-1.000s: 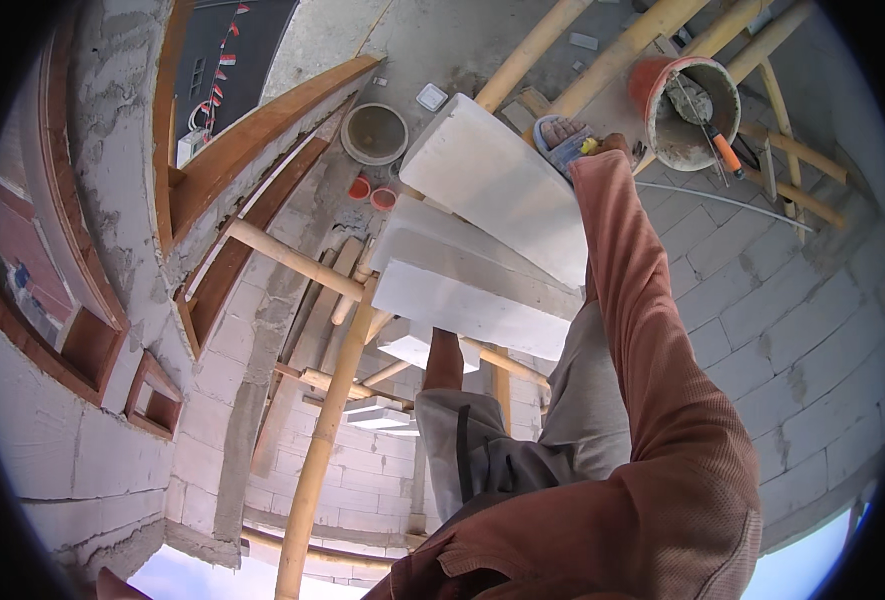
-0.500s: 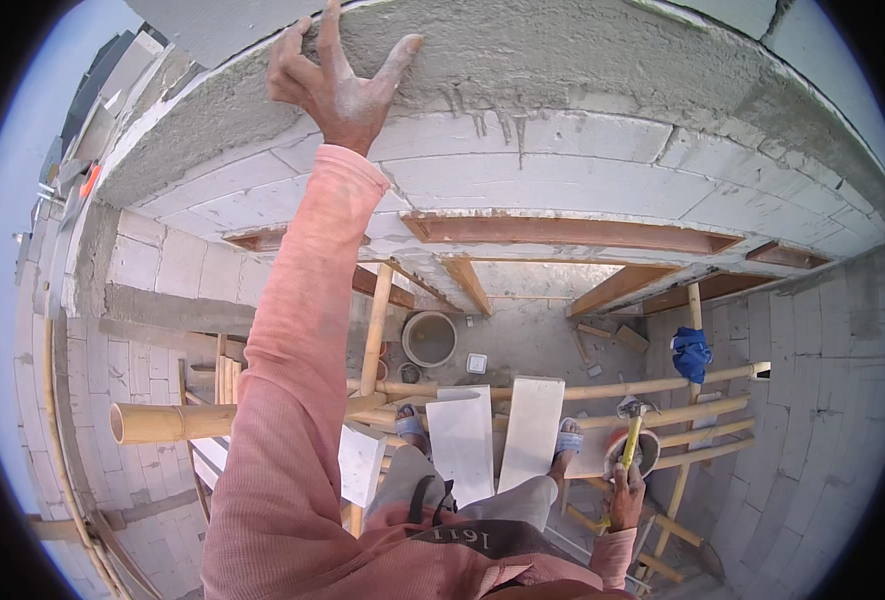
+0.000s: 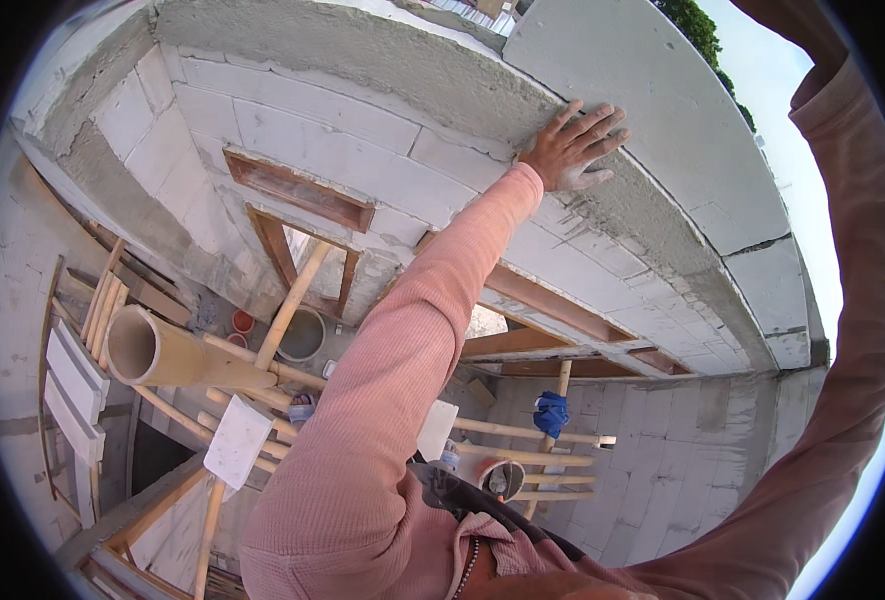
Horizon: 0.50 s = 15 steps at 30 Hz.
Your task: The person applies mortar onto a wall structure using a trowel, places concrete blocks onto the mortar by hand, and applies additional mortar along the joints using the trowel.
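Observation:
My left hand [image 3: 574, 147] lies with fingers spread against the wall top. Its fingertips rest on the lower face of a large pale grey block [image 3: 652, 90], and its palm is over the rough mortar-grey concrete band [image 3: 402, 60] beneath. Nothing is in that hand. My right arm [image 3: 812, 400] rises along the right rim of the view. Only the wrist and base of my right hand [image 3: 792, 30] show at the upper right; the fingers are cut off, so what they hold is hidden. Another block [image 3: 767, 285] adjoins the large one on the right.
Below are bamboo scaffold poles [image 3: 297, 300], one thick bamboo end [image 3: 187, 350], and white boards [image 3: 237, 440]. A bucket [image 3: 502, 478] stands by the poles. Blue cloth [image 3: 551, 413] hangs on an upright pole. A round tub [image 3: 302, 333] sits on the floor below.
My view has turned and tilted. My left hand now lies flat at the block's lower edge. My right hand, earlier low and gripping a yellow-handled hammer, has swung up to the upper right.

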Tool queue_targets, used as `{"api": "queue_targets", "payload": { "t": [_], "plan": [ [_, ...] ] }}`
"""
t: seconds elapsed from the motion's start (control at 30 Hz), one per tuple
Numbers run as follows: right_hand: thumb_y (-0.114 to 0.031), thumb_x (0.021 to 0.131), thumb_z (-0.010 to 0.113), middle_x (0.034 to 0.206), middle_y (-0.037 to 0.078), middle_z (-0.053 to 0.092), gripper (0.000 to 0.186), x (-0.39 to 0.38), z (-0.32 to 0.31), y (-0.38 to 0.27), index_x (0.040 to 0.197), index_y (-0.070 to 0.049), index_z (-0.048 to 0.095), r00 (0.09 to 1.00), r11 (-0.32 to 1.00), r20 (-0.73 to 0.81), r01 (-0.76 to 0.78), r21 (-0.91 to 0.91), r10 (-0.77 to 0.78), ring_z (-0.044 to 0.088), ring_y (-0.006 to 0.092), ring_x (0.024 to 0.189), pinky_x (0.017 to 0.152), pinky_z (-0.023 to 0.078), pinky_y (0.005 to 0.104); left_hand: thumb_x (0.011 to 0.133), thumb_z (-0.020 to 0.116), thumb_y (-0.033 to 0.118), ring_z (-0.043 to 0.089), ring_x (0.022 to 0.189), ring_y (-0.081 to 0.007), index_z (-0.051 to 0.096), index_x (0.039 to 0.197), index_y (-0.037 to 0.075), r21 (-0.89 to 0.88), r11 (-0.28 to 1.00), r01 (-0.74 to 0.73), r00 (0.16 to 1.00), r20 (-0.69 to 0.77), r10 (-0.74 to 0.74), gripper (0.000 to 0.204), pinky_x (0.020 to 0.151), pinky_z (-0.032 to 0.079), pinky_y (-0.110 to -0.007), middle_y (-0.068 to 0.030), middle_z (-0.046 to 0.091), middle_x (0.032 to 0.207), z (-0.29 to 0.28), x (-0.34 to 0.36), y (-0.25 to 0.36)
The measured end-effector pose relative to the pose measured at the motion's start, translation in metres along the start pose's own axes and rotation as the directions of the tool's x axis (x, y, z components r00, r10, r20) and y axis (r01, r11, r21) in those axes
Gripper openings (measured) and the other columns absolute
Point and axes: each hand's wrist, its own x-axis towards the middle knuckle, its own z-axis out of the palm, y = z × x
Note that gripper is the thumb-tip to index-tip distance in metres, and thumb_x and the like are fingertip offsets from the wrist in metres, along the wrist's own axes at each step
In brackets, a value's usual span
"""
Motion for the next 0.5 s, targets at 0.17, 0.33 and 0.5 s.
{"api": "queue_targets", "payload": {
  "t": [0.17, 0.33, 0.5],
  "plan": [
    [-0.04, 0.099, 0.053, 0.098, 0.01, 0.058, 0.045, 0.031, 0.065, 0.043, 0.123, -0.004, 0.063, 0.946, 0.995, 0.309, -0.092, -0.023, 0.095, 0.057, 0.0216, 0.084, 0.082, 0.045, 0.0356, 0.089, 0.048, 0.07, 0.01, 0.151, -0.0179, 0.021, 0.156, 0.03, 0.021, 1.0, -0.013, 0.999, 0.052, 0.012, 0.083, 0.124, 0.009, -0.046, 0.0002, 0.013, 0.164, -0.004, -0.017, -0.013],
    [-0.038, 0.098, 0.053, 0.097, 0.011, 0.059, 0.042, 0.009, 0.06, 0.075, 0.12, -0.004, 0.063, 0.904, 0.982, 0.383, -0.178, -0.068, 0.191, 0.058, 0.0217, 0.083, 0.081, 0.046, 0.0355, 0.09, 0.048, 0.069, 0.009, 0.151, -0.018, 0.021, 0.156, 0.028, -0.043, 0.999, -0.002, 1.0, 0.03, 0.003, 0.083, 0.125, 0.007, -0.045, 0.0004, 0.013, 0.164, -0.004, -0.006, -0.006],
    [-0.036, 0.097, 0.054, 0.096, 0.011, 0.06, 0.039, -0.014, 0.054, 0.099, 0.117, -0.004, 0.064, 0.894, 0.971, 0.378, -0.231, -0.066, 0.238, 0.059, 0.0219, 0.083, 0.08, 0.047, 0.0354, 0.09, 0.046, 0.069, 0.008, 0.152, -0.0175, 0.022, 0.156, 0.029, 0.005, 1.0, -0.006, 1.0, 0.024, 0.005, 0.081, 0.125, 0.006, -0.045, 0.0006, 0.012, 0.164, 0.001, -0.003, -0.011]
  ]
}}
